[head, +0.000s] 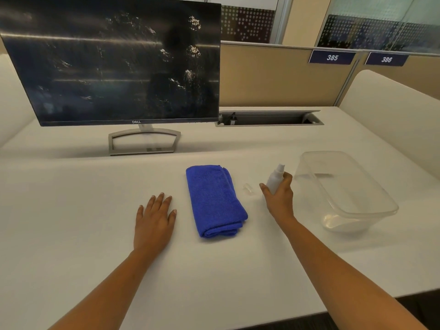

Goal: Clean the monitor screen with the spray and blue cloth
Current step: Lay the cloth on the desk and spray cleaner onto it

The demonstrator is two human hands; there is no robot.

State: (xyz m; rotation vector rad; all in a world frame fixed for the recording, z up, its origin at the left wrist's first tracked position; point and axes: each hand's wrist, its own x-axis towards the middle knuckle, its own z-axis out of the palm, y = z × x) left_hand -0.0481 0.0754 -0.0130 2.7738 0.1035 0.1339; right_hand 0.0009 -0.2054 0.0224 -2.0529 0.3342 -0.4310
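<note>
"DELL" on monitor (pixel 114 65) bezel; partition signs (pixel 332 57) read "385", "386".

The black flat-panel monitor (pixel 114 63) stands upright on its silver stand in the upper left of the frame, its dark screen streaked and dotted with pale smeared patches. The thick blue microfibre cloth (pixel 214 201) lies folded into a long pad on the white bench (pixel 71 186) at the centre of the frame. Just right of it, the small white plastic spray bottle (pixel 275 178) is near upright with its nozzle uppermost, gripped round its body by the right hand (pixel 279 198).
</note>
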